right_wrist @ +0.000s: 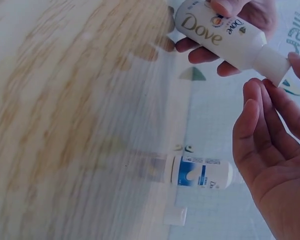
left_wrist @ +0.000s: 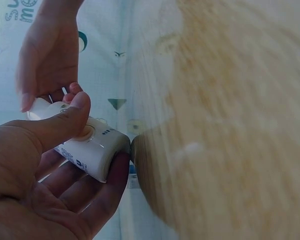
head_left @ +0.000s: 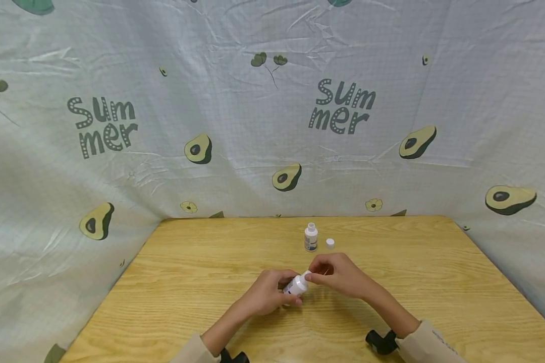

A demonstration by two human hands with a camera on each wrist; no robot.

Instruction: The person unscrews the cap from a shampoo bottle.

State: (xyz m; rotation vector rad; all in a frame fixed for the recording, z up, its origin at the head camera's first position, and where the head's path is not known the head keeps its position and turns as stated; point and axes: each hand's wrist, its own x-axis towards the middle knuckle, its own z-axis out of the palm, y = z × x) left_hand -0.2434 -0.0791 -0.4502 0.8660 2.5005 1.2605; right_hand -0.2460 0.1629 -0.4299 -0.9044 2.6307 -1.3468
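My left hand (head_left: 267,293) holds a small white Dove bottle (head_left: 295,286), tilted, with the thumb on one side and the fingers curled round the other. The bottle's white cap (right_wrist: 271,64) sits on its neck and points toward my right hand (head_left: 339,276). Thumb and fingertips of that hand pinch the cap, as the right wrist view shows. Gold "Dove" lettering faces the right wrist camera. Beyond the hands stands a second white bottle (head_left: 311,239), upright with its neck bare. Just right of it a loose white cap (head_left: 330,243) lies on the table.
The wooden table (head_left: 200,262) runs back to a pale sheet (head_left: 236,111) printed with avocados and "summer". More of this sheet hangs at both sides. Black wrist devices (head_left: 381,342) sit below the forearms, near beige sleeves (head_left: 429,345).
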